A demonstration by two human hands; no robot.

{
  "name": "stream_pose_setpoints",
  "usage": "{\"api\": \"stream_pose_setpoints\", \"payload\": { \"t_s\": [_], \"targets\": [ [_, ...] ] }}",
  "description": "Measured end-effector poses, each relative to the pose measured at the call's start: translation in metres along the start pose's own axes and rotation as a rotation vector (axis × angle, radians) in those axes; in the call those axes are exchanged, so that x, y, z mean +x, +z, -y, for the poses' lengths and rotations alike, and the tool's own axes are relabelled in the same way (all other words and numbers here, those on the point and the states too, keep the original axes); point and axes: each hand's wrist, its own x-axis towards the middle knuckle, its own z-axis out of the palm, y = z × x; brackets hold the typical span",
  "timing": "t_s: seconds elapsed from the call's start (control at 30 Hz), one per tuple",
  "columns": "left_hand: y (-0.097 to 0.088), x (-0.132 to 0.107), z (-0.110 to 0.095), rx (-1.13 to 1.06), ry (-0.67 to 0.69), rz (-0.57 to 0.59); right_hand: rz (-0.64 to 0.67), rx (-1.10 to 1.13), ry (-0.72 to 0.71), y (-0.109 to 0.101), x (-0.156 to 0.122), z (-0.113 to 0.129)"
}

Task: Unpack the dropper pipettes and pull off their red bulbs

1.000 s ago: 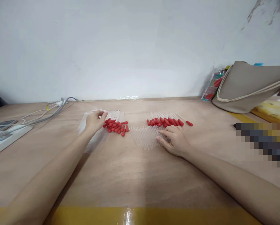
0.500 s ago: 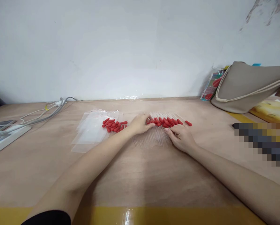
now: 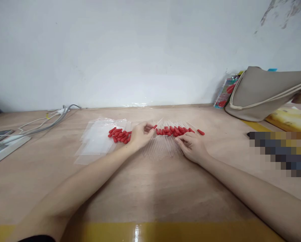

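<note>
My left hand (image 3: 139, 137) pinches a dropper (image 3: 155, 126) by its red rubber bulb, its thin clear tube slanting up to the right. Just right of it lies a row of droppers (image 3: 175, 130), red bulbs side by side in the middle, clear tubes pointing both toward the wall and toward me. At the row's near right side rests my right hand (image 3: 194, 148), thumb and forefinger closed together at the bulbs; what lies between them is hidden. Loose red bulbs (image 3: 119, 135) sit in a heap left of my left hand, partly on clear plastic bags (image 3: 93, 139).
A power strip (image 3: 9, 149) with cables (image 3: 52, 119) lies at the left. Along the right stand a grey bag (image 3: 271, 90) and a colourful packet (image 3: 226, 92), with a blurred-out dark object (image 3: 278, 153) nearer. The white wall (image 3: 145, 53) closes off the back.
My left hand has drawn back a little leftward from the row and now lifts a dropper out by its bulb, tube tilted. My right hand stays at the row.
</note>
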Motion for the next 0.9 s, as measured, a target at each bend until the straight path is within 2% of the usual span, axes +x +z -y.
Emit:
{"api": "stream_pose_setpoints", "payload": {
  "t_s": [0.1, 0.2, 0.3, 0.4, 0.57, 0.73, 0.9],
  "targets": [
    [-0.025, -0.026, 0.010, -0.070, 0.162, 0.032, -0.097, 0.096, -0.055, 0.002, 0.001, 0.003],
    [-0.044, -0.050, 0.019, -0.024, 0.330, 0.074, -0.068, 0.134, -0.139, 0.003, 0.002, 0.010],
    [-0.049, -0.062, 0.022, -0.027, 0.499, 0.126, 0.042, 0.118, -0.269, 0.004, 0.003, 0.015],
    [-0.044, -0.063, 0.021, -0.064, 0.602, 0.143, 0.133, 0.086, -0.378, 0.006, 0.003, 0.018],
    [-0.037, -0.059, 0.022, -0.075, 0.675, 0.145, 0.160, 0.066, -0.461, 0.015, 0.003, 0.017],
    [-0.037, -0.060, 0.021, -0.048, 0.662, 0.126, 0.174, 0.078, -0.470, 0.021, 0.004, 0.018],
    [-0.026, -0.056, 0.009, 0.125, 0.601, 0.063, 0.083, 0.072, -0.475, 0.022, 0.004, 0.020]
  ]
}}
